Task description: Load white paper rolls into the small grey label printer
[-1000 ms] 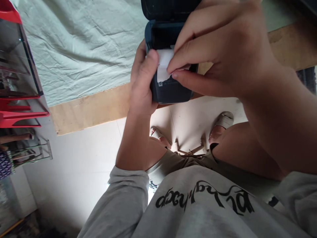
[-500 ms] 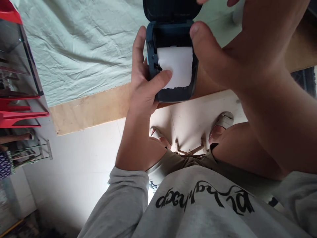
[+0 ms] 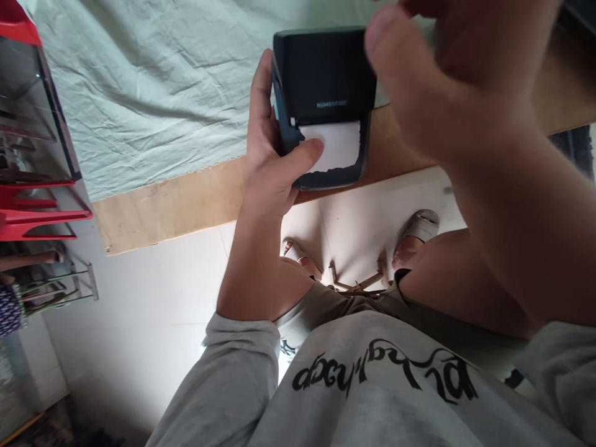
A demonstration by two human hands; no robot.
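A dark portable label printer, marked NIIMBOT, is held over the table's front edge. Its lid lies folded down over the upper body; whether it is latched I cannot tell. From under the lid comes a strip of white label paper with a ragged end. My left hand is wrapped around the printer's left side, thumb pressing on the paper. Beside the lid's upper right corner is my right hand, thumb apart from the fingers and nothing seen in it. It is somewhat blurred, and its fingertips are partly cut off by the frame's top.
A pale green cloth covers the table, leaving a wooden edge bare. Red plastic chairs and a metal-framed stool stand at the left, near another person's leg. Below are my sandalled feet on the tiled floor.
The printer's lid has swung down from raised to folded over the paper compartment. My right hand has shifted slightly up and right, while my left hand keeps its hold.
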